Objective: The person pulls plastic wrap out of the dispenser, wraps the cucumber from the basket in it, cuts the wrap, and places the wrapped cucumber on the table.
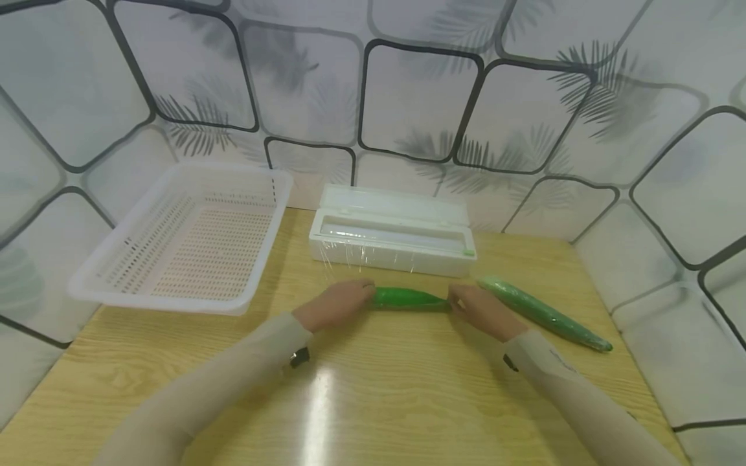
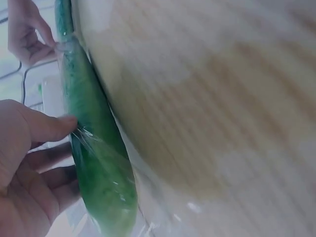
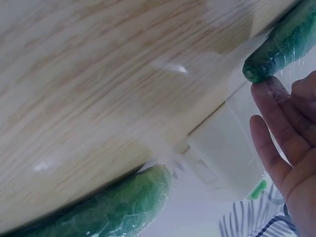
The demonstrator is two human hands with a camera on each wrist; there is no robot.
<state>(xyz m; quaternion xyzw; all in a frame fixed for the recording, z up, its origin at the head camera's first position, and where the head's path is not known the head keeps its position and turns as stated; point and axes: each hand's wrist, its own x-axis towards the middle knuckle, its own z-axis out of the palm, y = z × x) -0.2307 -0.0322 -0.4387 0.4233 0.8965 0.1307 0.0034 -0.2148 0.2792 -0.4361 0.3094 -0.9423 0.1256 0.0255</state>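
A green cucumber point(image 1: 408, 299) wrapped in cling film lies across the middle of the wooden table point(image 1: 373, 388), between my two hands. My left hand point(image 1: 362, 292) holds its left end. In the left wrist view the thumb point(image 2: 54, 126) presses the film on the cucumber point(image 2: 101, 173), and the fingers lie behind it. My right hand point(image 1: 458, 303) is at the right end, pinching the loose film. Its fingertips point(image 3: 264, 91) touch the film just off the cucumber's tip point(image 3: 279, 49).
A second film-wrapped cucumber point(image 1: 544, 315) lies to the right of my right hand. A white cling-film dispenser box point(image 1: 393, 234) stands behind the hands, its lid up. A white slotted basket point(image 1: 186, 239) sits at the back left. Patterned walls enclose the table.
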